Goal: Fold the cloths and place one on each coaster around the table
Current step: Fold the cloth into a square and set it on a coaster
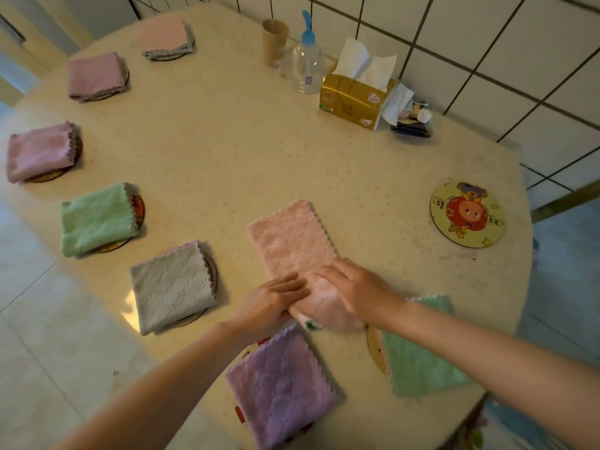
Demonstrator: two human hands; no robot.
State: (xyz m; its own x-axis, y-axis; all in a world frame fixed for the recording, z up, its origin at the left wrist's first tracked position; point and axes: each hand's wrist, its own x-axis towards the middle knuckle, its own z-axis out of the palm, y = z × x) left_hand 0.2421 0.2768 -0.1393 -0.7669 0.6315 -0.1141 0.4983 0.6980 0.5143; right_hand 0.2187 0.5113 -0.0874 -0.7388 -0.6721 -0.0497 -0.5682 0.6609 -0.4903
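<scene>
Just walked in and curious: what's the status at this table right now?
Both hands, left and right, folding the pink cloth. One bare coaster left, far right. Nothing in the way.

Fuzzy pink cloth (292, 241), glossy speckled table (243, 141)

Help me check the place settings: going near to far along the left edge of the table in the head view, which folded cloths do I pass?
Grey-white cloth → green cloth → pink cloth → mauve-pink cloth → pale pink cloth, each on a coaster.
</scene>
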